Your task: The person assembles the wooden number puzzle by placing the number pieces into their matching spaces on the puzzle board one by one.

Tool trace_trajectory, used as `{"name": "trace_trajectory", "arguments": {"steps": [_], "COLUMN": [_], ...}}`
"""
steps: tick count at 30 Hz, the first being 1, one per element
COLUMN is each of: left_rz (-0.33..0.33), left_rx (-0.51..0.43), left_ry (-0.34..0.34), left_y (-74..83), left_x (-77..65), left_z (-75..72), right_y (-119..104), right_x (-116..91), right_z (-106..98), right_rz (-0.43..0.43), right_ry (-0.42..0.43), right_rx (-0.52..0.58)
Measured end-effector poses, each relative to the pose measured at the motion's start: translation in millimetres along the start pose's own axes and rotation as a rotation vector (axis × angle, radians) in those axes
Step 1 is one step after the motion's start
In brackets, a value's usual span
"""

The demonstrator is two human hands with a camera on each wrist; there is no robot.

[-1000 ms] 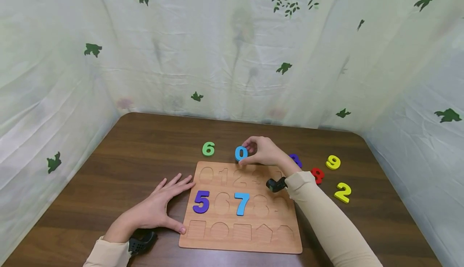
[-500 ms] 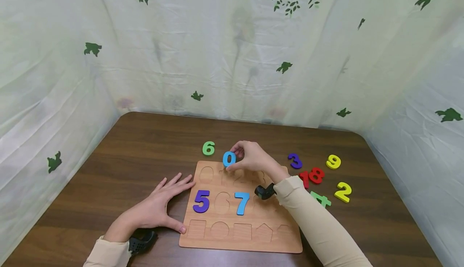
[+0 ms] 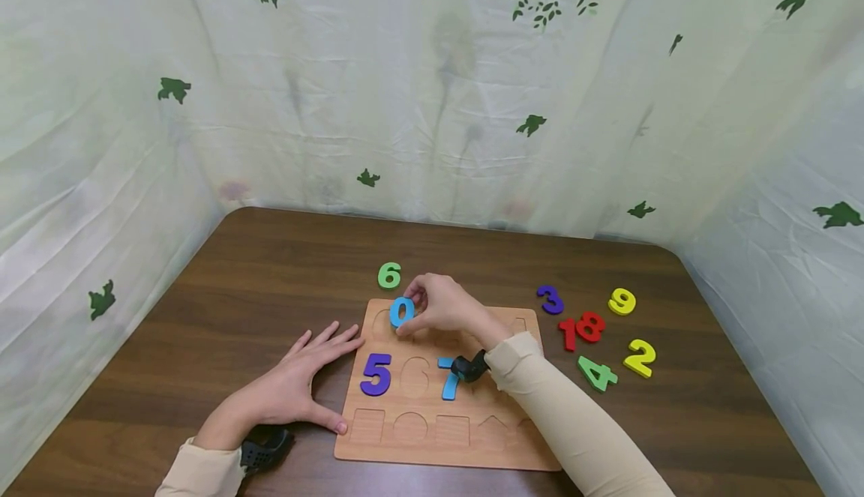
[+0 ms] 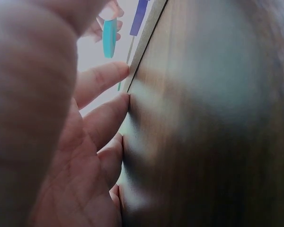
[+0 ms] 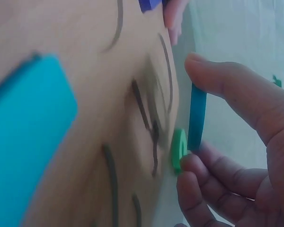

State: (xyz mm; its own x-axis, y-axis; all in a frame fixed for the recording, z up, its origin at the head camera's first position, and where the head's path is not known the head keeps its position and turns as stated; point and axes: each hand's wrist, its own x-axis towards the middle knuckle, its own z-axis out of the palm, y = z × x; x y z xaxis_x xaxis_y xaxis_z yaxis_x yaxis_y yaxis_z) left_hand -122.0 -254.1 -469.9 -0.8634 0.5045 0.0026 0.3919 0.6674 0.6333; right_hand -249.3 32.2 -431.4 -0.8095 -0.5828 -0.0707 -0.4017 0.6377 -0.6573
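Between thumb and fingertips my right hand (image 3: 445,306) pinches a blue number 0 (image 3: 392,314) by its right side, over the upper left of the wooden puzzle board (image 3: 432,458). In the right wrist view the blue 0 (image 5: 197,116) shows edge-on, raised off the board. My left hand (image 3: 286,388) lies with fingers spread at the board's left edge, its index fingertip and thumb tip touching that edge. A purple 5 (image 3: 376,375) and a blue 7 (image 3: 449,387) lie in the middle row; the right wrist's camera partly covers the 7.
Behind the board lies a green 6 (image 3: 388,276). To its right are a purple 3 (image 3: 550,300), red 1 (image 3: 568,334), red 8 (image 3: 590,327), yellow 9 (image 3: 622,301), yellow 2 (image 3: 640,358) and green 4 (image 3: 597,373). A pale curtain (image 3: 432,107) hangs behind the table.
My right hand has carried the blue 0 left and toward me, from behind the board to over its upper left. The red 1 and green 4 have come into view. My left hand stays still.
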Motion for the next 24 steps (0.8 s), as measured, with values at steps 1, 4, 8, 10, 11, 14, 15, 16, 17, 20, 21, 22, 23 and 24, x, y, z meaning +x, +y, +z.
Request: {"name": "trace_trajectory", "arguments": {"steps": [1, 4, 8, 10, 11, 14, 15, 16, 17, 20, 21, 22, 23, 24], "left_rz": [0.002, 0.004, 0.003, 0.004, 0.005, 0.008, 0.008, 0.008, 0.007, 0.007, 0.008, 0.008, 0.009, 0.008], "left_rx": [0.001, 0.003, 0.002, 0.002, 0.003, 0.001, 0.000, -0.001, -0.001, -0.002, -0.001, -0.001, -0.002, -0.005], "left_ry": [0.001, 0.000, -0.001, 0.001, 0.002, 0.003, 0.003, 0.003, 0.002, 0.001, 0.002, 0.003, 0.003, 0.003], "left_y": [0.0, 0.0, -0.2, -0.4, -0.5, -0.8, -0.9, -1.0, -1.0, -0.9, -0.8, -0.7, -0.5, -0.4], "left_x": [0.0, 0.1, 0.0, -0.1, -0.1, -0.1, 0.0, 0.1, 0.2, 0.4, 0.5, 0.5, 0.5, 0.5], "left_z": [-0.1, -0.2, -0.2, -0.1, 0.1, 0.5, 0.6, 0.7, 0.8, 0.9, 0.9, 0.8, 0.7, 0.6], "right_y": [-1.1, -4.2, -9.2, -11.5, -12.2, -14.1, -14.9, -15.2, -15.6, -16.7, -17.2, -17.2, -17.5, -17.8], "right_x": [0.5, 2.5, 3.8, 4.3, 4.7, 5.9, 6.0, 6.4, 6.7, 7.4, 7.6, 8.0, 8.3, 8.5], "right_z": [1.5, 6.4, 11.8, 14.4, 15.7, 19.1, 19.9, 20.8, 21.5, 23.2, 23.6, 24.1, 24.5, 24.9], "right_rz": [-0.001, -0.004, -0.001, 0.001, 0.005, 0.015, 0.021, 0.025, 0.030, 0.042, 0.044, 0.049, 0.054, 0.059], "right_ry": [-0.004, -0.017, -0.031, -0.033, -0.033, -0.031, -0.031, -0.030, -0.029, -0.023, -0.020, -0.018, -0.015, -0.014], "right_rx": [-0.003, -0.011, -0.008, -0.009, -0.012, -0.024, -0.025, -0.028, -0.032, -0.040, -0.045, -0.052, -0.060, -0.068]}}
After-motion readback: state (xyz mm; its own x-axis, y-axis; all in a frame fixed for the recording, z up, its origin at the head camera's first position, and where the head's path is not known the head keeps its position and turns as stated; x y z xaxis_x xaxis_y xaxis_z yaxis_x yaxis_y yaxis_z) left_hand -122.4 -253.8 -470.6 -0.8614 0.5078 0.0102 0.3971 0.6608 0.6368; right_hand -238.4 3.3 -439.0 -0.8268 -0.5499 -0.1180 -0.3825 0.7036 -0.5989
